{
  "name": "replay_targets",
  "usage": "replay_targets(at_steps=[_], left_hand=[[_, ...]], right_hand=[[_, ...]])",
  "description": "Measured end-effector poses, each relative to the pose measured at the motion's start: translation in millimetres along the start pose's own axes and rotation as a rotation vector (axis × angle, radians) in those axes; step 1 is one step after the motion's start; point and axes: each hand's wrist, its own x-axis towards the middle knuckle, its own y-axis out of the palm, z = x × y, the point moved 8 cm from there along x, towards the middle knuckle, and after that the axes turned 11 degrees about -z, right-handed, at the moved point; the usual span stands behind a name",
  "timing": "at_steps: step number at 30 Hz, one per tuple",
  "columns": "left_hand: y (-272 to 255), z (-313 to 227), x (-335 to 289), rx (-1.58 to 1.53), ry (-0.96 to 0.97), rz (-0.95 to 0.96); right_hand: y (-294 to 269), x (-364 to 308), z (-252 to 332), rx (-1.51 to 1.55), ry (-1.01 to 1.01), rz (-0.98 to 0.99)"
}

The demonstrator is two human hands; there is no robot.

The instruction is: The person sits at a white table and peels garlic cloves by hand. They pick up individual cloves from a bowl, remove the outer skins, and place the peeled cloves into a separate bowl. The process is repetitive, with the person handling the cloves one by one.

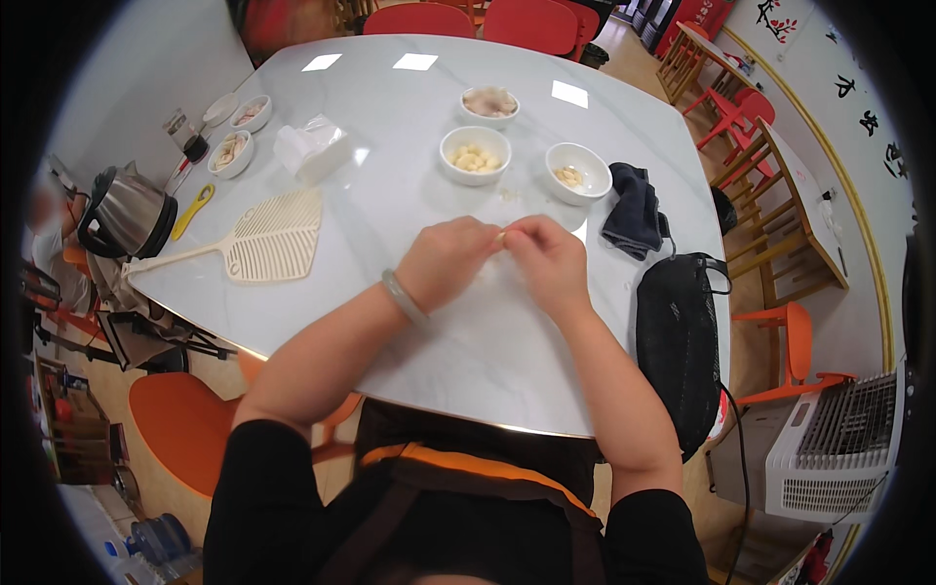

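Note:
Over the table, my left hand [450, 261] and my right hand [552, 265] meet fingertip to fingertip. Both are closed in a pinch around a small pale garlic clove [501, 237], mostly covered by the fingers. Just beyond them stands a white bowl of peeled garlic cloves [475, 159]. To its right, another white bowl [583, 195] holds a few pale pieces at its bottom. Farther back, a third bowl [490, 119] is heaped with whitish-pink contents, perhaps unpeeled garlic. Small pale scraps lie on the tabletop between my hands and the bowls.
A cream fly swatter [276, 237], a yellow peeler [194, 212] and a steel kettle [132, 210] are on the left of the white table [390, 127]. Tissues [312, 148] and small bowls lie behind. At right are a dark cloth [635, 210] and a black mesh bag [680, 341].

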Motion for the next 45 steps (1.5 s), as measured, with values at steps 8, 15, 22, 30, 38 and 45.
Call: replay_targets(at_steps=[8, 15, 22, 30, 38, 45], left_hand=[[13.2, 38.1, -9.2, -0.535, -0.611, 0.052], [19.3, 44.2, -13.4, -0.654, -0.852, 0.105], [22.8, 43.0, -15.1, -0.746, -0.902, 0.135], [24.3, 43.1, -17.0, -0.758, -0.911, 0.144], [26.1, 45.7, -20.1, -0.854, -0.994, 0.150], [28.8, 44.2, -19.6, -0.955, -1.033, 0.178]], right_hand=[[0.4, -0.7, -0.9, 0.102, 0.070, -0.047], [-7.6, -0.8, 4.7, -0.116, -0.152, -0.151], [-8.6, -1.7, 10.3, -0.219, -0.212, -0.185], [-5.2, -2.0, 14.8, -0.330, -0.316, -0.210], [-7.7, 1.0, 5.0, -0.245, -0.081, -0.142], [-9.2, 4.7, -5.2, -0.164, -0.063, -0.098]])
